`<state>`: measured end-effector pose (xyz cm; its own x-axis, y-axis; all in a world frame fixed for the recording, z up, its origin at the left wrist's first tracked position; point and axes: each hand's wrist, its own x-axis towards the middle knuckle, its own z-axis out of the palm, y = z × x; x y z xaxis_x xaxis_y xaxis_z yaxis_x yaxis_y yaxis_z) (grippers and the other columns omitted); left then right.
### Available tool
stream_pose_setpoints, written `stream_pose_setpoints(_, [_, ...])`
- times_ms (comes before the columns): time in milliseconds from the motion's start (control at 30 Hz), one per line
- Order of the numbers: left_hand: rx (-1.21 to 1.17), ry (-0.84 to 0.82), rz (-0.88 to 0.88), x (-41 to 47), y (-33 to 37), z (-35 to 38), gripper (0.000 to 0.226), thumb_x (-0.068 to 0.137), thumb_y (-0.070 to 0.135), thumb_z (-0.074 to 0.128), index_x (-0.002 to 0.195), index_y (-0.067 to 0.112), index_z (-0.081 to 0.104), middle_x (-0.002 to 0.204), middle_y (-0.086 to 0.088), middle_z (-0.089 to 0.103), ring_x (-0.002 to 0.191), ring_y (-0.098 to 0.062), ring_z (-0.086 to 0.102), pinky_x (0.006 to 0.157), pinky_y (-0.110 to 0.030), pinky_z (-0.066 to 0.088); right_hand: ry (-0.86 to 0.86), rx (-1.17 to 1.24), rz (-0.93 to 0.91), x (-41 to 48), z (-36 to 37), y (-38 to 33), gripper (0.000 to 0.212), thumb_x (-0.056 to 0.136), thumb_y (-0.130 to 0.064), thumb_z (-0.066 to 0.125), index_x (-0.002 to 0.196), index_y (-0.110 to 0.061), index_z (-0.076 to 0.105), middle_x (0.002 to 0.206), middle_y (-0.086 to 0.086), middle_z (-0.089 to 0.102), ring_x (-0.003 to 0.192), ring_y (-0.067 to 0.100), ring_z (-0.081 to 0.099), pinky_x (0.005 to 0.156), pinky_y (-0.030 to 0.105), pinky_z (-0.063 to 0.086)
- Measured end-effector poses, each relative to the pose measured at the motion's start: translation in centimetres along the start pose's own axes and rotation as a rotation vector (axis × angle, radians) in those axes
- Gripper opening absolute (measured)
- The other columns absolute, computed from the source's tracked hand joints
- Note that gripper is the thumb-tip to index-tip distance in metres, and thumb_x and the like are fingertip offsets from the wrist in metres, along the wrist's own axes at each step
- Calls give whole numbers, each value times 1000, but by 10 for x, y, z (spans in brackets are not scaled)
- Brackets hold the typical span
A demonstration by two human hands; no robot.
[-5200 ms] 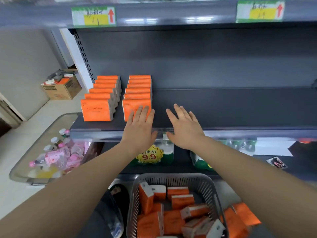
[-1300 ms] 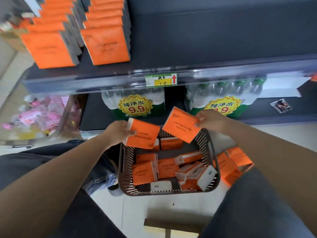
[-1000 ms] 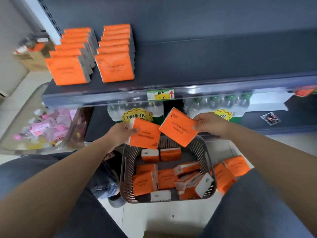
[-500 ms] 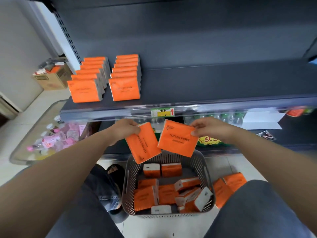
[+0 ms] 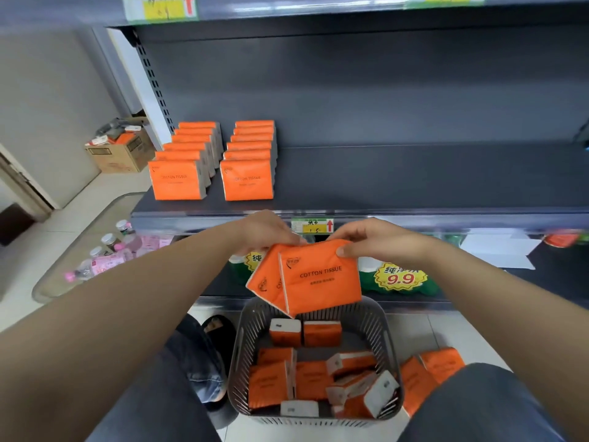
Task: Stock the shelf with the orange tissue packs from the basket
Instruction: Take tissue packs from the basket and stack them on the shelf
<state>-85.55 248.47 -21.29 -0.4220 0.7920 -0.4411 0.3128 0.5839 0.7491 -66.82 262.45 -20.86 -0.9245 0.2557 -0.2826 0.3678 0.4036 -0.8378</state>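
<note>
Dark shelf mostly bare; hands hold tissue packs above basket.

My right-hand pack hides most of the left-hand pack; upper price tags appear cropped.

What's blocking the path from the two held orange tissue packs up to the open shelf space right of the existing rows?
Nothing visible. Left hand and right hand hold two orange tissue packs below the dark shelf, bare right of the two orange rows.
</note>
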Motion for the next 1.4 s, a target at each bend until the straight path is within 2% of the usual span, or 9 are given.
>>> stream_pose_setpoints(167, [59,-117,-41,-1,27,0,24,86,25,70,100,5,72,87,-4,73,82,-18,70,83,-36,58,52,117,-65,11,7,-12,29,86,-11,69,110,-24,59,108,10,65,95,19,64,85,30,51])
stream_pose_setpoints(267, [92,-167,-50,0,37,-3,30,87,25,70,109,4,70,97,-6,74,91,-19,71,89,-40,56,107,151,-89,12,12,-15,34,84,-11,70,113,-21,56,101,1,62,87,12,62,76,22,52])
stream_pose_setpoints(333, [107,-178,-57,2,40,-6,33,87,27,70,112,5,69,104,-7,73,97,-20,70,91,-41,56,149,179,-91,13,14,-13,38,83,-13,72,114,-24,54,109,3,60,95,16,62,84,29,54])
stream_pose_setpoints(733, [21,-202,-48,10,51,-14,33,93,26,62,119,5,62,114,-12,70,106,-26,67,98,-45,52,25,430,25,21,11,1,51,82,-41,63,125,-16,56,116,6,69,107,20,67,92,36,53])
stream_pose_setpoints(1000, [-93,-83,33,26,60,-22,36,87,40,68,111,13,66,112,-8,70,104,-21,67,96,-37,53,146,605,9,34,2,1,44,85,-30,63,120,-5,59,113,19,68,100,27,66,88,37,54])
stream_pose_setpoints(1133, [-139,21,25,33,56,-33,46,89,52,58,115,15,65,110,-7,69,96,-19,67,79,-31,54,233,666,2,43,-7,3,35,90,-27,60,117,-4,62,112,19,69,100,29,66,90,40,53])
stream_pose_setpoints(1200, [-221,89,3,38,52,-37,52,88,58,56,118,15,61,108,-7,70,95,-20,67,75,-31,53,302,708,-3,49,-13,4,35,91,-25,61,116,-1,62,107,20,70,91,26,69,82,37,57])
stream_pose_setpoints(1300, [-444,118,23,41,45,-39,52,86,60,55,113,16,60,96,-6,73,95,-23,68,85,-35,54,412,770,-10,58,-22,5,25,92,-24,60,106,-3,63,87,11,70,59,11,67,47,21,51])
stream_pose_setpoints(1400, [-611,52,61,46,42,-34,45,86,59,55,101,18,64,91,-2,76,98,-24,68,97,-42,50,528,803,-23,70,-28,6,15,90,-25,62,94,-10,64,85,6,71,70,14,67,56,24,54])
